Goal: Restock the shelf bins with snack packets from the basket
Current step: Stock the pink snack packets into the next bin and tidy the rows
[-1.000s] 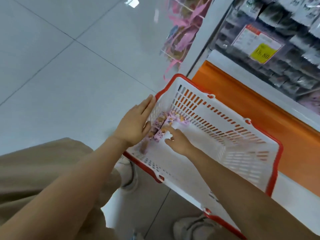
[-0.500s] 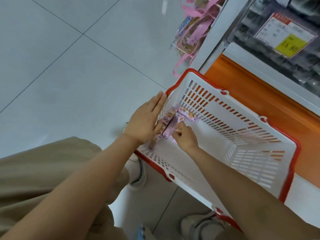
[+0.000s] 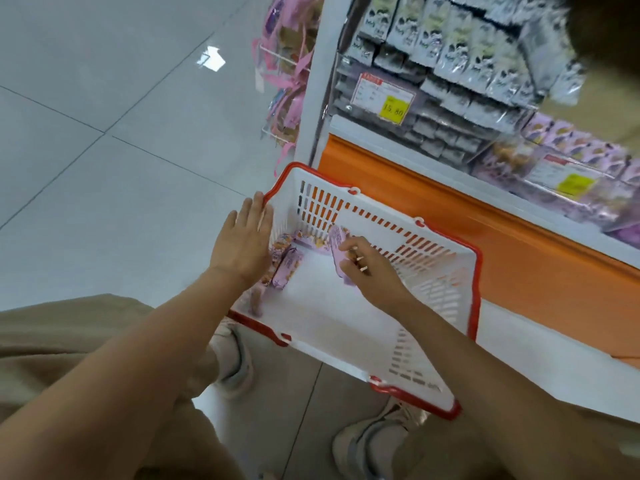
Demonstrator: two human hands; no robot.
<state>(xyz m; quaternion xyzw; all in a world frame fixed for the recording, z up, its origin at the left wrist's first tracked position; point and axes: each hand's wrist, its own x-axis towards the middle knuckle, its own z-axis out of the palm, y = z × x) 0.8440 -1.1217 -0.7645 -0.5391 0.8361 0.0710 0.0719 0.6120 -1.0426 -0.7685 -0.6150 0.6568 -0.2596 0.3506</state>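
A white basket with a red rim (image 3: 474, 282) sits tilted on the floor against the shelf base. A few purple snack packets (image 3: 287, 266) lie in its far left corner. My left hand (image 3: 242, 245) rests flat with straight fingers on the basket's left wall and rim. Inside the basket, my right hand (image 3: 367, 271) pinches a purple snack packet (image 3: 337, 251) and holds it above the basket floor. Shelf bins with matching purple packets (image 3: 571, 157) stand at the upper right.
An orange shelf base panel (image 3: 519, 258) runs behind the basket. Grey-white packets (image 3: 450, 39) fill the upper shelves, with yellow price tags (image 3: 394, 107). Pink hanging goods (image 3: 287, 71) are on a side rack. My knees and shoes flank the basket on a tiled floor.
My right hand has picked one purple packet up from the pile and lifted it toward the right. The view has tilted up, showing more of the shelf. My left hand stays on the basket's edge.
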